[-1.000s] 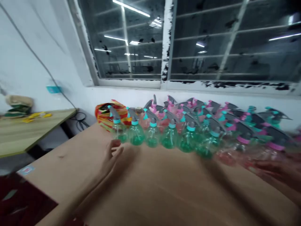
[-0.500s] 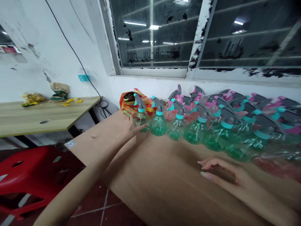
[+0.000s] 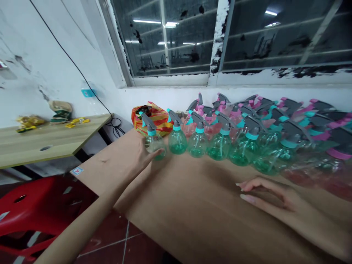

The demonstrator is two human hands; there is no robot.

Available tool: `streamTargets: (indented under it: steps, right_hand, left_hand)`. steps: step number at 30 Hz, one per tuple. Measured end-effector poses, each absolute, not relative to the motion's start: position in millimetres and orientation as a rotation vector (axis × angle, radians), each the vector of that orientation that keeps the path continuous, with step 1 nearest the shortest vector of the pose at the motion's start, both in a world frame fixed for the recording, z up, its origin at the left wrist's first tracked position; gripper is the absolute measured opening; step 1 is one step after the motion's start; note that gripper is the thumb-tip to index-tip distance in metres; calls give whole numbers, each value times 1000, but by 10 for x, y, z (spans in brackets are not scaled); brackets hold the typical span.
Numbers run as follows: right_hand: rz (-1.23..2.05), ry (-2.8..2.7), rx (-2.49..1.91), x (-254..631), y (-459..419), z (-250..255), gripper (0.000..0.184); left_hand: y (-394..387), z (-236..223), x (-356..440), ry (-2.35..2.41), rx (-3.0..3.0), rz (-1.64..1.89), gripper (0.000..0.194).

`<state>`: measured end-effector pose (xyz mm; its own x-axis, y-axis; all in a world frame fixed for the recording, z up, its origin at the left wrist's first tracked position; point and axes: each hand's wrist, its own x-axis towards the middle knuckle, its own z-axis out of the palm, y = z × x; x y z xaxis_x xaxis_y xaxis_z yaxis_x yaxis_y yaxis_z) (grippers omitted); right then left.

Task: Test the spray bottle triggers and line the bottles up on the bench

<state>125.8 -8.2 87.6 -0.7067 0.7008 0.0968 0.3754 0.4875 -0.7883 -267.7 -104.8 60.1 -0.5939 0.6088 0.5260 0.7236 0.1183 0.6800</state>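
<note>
At row's left end, left hand [image 3: 145,156] grips green spray bottle [image 3: 157,145].

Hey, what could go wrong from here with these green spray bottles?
The left hand is around the leftmost transparent green plastic spray bottle; a clumsy move could knock the similar green bottle beside it. Its grey trigger might also catch the orange-and-yellow striped bag behind. The crowded pink-and-grey spray heads could snag each other.

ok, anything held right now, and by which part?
Left hand has the leftmost green spray bottle by its round body, thumb in front; right hand holds nothing.
</note>
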Motion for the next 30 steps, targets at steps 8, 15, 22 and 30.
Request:
streamTargets:
  steps: [8,15,22,30]
  right_hand:
    - [983,-2288,-1025,1672,-105,1141,18]
    - [1033,-2220,-912,1903,-58,1121,52]
    - [1016,-2003,-777,1958,258,944,84]
    - [1017,-1817,-830,1914,411,975,59]
  left_hand:
    - [-1491,858,-1646,-2211,-1574,-1351,65]
    - [-989,884,-646,-2224,-2042,-1254,81]
    - [-396,822,187,-2109,-2438,-1161,75]
    - [-217,588,500,-2007,-2513,-941,85]
